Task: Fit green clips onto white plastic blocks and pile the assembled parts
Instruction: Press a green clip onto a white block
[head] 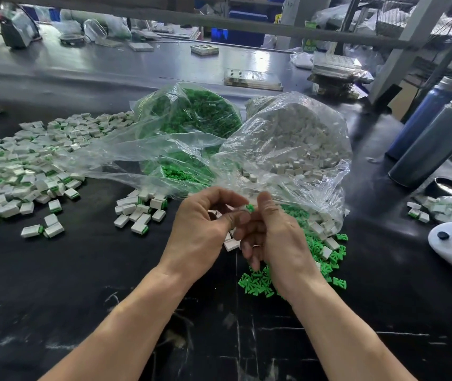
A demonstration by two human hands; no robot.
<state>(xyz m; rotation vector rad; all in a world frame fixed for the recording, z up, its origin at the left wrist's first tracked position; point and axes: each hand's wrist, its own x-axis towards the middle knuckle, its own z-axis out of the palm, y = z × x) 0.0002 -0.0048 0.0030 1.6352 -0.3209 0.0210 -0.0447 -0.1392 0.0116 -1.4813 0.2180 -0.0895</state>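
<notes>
Both hands meet above dark surface (82, 270), fingers touching. Right hand (277, 237) pinches green clip (250, 207) between thumb and forefinger. Left hand (205, 229) fingers curled, thumb against forefinger; whatever it holds hidden. Loose green clips (257, 284) under and right of right hand. White blocks (296, 166) in clear bag beyond hands. Assembled parts pile (27, 171) far left of left hand.
</notes>
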